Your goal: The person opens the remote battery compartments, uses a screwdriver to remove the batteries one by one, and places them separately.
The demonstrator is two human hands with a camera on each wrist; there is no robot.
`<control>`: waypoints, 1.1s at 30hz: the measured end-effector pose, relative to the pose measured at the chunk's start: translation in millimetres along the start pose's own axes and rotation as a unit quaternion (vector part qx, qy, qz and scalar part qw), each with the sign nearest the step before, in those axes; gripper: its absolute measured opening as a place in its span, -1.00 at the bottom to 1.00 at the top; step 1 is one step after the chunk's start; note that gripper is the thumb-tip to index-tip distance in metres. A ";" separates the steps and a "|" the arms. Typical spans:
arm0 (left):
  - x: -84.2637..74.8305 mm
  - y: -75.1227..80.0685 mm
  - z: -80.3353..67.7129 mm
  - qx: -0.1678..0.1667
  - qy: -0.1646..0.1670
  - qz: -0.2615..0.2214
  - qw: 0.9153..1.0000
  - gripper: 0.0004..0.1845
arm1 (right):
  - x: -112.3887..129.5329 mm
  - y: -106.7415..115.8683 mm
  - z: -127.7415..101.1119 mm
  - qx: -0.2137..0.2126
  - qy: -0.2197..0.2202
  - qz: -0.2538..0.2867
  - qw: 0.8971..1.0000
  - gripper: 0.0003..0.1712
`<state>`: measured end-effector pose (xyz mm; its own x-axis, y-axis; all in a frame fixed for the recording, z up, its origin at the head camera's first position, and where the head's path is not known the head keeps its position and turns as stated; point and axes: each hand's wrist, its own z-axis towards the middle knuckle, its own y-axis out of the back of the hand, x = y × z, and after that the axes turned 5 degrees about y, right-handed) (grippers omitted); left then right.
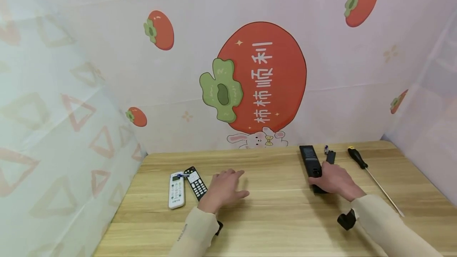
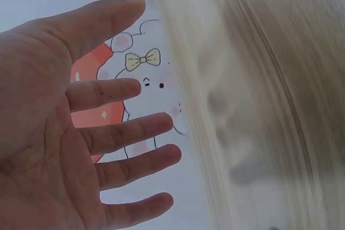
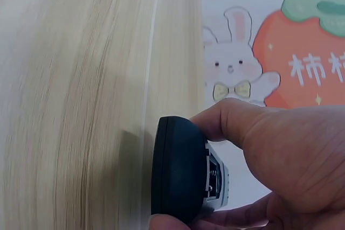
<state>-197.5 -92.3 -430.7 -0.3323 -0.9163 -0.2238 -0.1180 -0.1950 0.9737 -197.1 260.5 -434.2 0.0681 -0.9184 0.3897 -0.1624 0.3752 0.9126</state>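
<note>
My right hand [image 1: 335, 178] grips a black remote control [image 1: 310, 158] by its sides, thumb on one edge and fingers on the other. In the right wrist view, the remote [image 3: 180, 171] shows an uncovered battery compartment [image 3: 214, 179] with metal springs. Just beyond that hand lies a small black battery cover [image 1: 331, 156], partly hidden by it, and a blue battery [image 1: 326, 150]. Over the table, my left hand [image 1: 226, 187] holds nothing, its fingers spread and nearly straight in the left wrist view. It is nearest to a black remote with white buttons [image 1: 194, 179], covering its lower end.
Left of that remote lies a white remote [image 1: 176, 193], with another blue battery [image 1: 183, 175] across the tops of both. A screwdriver [image 1: 357, 158] with a black and yellow handle rests at the right. Behind the wooden table [image 1: 271, 217] hangs a persimmon-print cloth [image 1: 185, 74].
</note>
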 end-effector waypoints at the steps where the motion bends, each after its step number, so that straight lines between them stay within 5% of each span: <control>1: 2.1 0.7 -0.9 -0.002 0.000 0.001 1.000 -0.27 | -2.8 1.0 -0.4 0.000 -0.002 -0.001 1.000 -0.20; 21: 38.7 17.5 -23.2 -0.036 0.032 -0.019 0.999 -0.29 | -22.1 -3.1 -6.2 0.012 -0.005 -0.001 1.000 -0.12; 33: 57.9 12.9 -24.8 -0.109 0.161 -0.021 0.981 -0.40 | -17.5 -0.1 -17.9 -0.046 -0.009 -0.044 0.998 0.06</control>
<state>-195.1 -156.6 -430.0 -0.0137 -0.9622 -0.2720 0.0897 -0.2721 0.9581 -180.7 278.8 -438.9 0.0613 -0.9500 0.3061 -0.0650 0.3022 0.9510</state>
